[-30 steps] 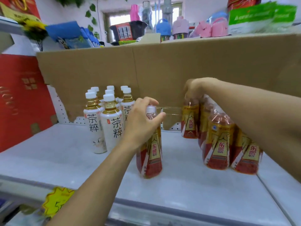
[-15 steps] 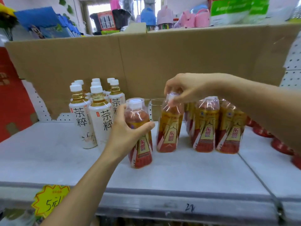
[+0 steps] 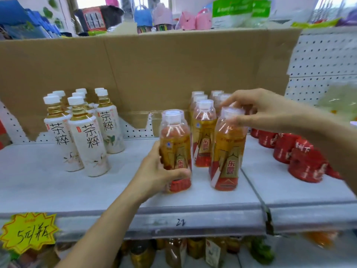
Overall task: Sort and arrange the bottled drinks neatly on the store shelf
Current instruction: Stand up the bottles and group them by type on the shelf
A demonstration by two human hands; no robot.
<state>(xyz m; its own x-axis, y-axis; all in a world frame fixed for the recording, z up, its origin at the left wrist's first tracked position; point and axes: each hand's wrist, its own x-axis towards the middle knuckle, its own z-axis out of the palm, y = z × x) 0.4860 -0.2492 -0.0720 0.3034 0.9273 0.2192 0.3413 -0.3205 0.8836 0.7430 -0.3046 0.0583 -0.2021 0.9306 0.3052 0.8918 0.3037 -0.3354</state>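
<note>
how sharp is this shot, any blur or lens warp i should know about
Head view: the tea bottles and the left bottle in the left hand look fairly sharp; the right hand smears with motion at the right bottle cap; top-shelf goods and the far right edge are blurred; the shelf edge bows from the wide lens.

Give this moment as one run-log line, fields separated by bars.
left hand: grips left orange bottle at its body | right hand: holds right orange bottle at its cap | both stand on shelf
</note>
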